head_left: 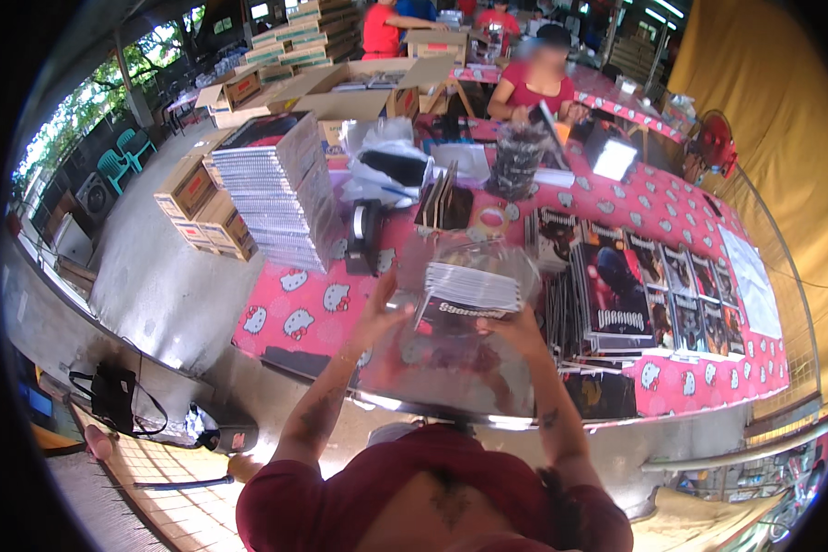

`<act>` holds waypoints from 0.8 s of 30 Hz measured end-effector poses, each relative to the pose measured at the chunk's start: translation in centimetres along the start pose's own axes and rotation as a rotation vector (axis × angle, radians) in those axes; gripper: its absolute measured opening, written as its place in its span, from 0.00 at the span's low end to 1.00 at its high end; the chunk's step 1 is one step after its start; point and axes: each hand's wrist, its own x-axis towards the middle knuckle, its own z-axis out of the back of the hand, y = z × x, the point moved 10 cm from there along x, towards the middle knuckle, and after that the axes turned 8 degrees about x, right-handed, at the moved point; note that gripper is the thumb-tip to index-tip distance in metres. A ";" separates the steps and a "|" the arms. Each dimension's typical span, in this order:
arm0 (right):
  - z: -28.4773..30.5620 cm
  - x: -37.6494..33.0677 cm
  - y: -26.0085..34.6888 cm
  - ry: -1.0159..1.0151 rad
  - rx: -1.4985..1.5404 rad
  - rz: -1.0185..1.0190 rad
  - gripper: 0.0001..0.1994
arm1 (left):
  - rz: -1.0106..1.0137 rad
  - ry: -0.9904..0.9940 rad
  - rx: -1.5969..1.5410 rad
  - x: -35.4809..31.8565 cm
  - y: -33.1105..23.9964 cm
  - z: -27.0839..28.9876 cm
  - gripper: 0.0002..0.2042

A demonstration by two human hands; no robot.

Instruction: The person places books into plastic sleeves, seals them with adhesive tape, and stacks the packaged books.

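Observation:
In front of me at the table edge is a small stack of books [469,290] with dark covers and white page edges, loosely covered by clear plastic wrap [497,256]. My right hand [517,331] grips the stack's near right corner, thumb over the dark cover. On the other side my left hand [382,317] is spread, fingers apart, beside the plastic; whether it touches the film is hard to tell. Beneath both hands lies a glossy clear sheet [432,368]. A black tape dispenser [364,237] stands beyond my left hand, and a tape roll [492,221] lies past the stack.
A tall stack of wrapped books [281,198] rises at the left of the pink patterned table [294,322]. Many dark-covered books [616,294] lie at the right. Across the table a person in red [534,87] handles a book. Cartons [198,198] and a red fan [716,143] stand around.

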 end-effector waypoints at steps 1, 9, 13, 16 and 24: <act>0.4 0.0 -1.5 -0.004 -0.073 -0.037 0.20 | -0.020 0.017 -0.026 0.6 -2.0 -0.4 0.42; 0.3 1.8 5.4 -0.103 0.000 0.088 0.21 | -0.144 -0.162 0.037 3.3 -12.0 -3.4 0.14; -2.3 0.7 15.3 -0.250 -0.183 0.323 0.17 | -0.109 -0.492 -0.078 5.9 -9.0 7.1 0.12; -10.1 -0.5 19.4 -0.100 -0.838 0.615 0.20 | 0.197 -0.555 0.478 8.2 1.8 16.0 0.15; -15.7 3.0 13.5 0.123 -1.298 0.334 0.16 | -0.002 -0.378 0.173 10.6 11.6 16.8 0.12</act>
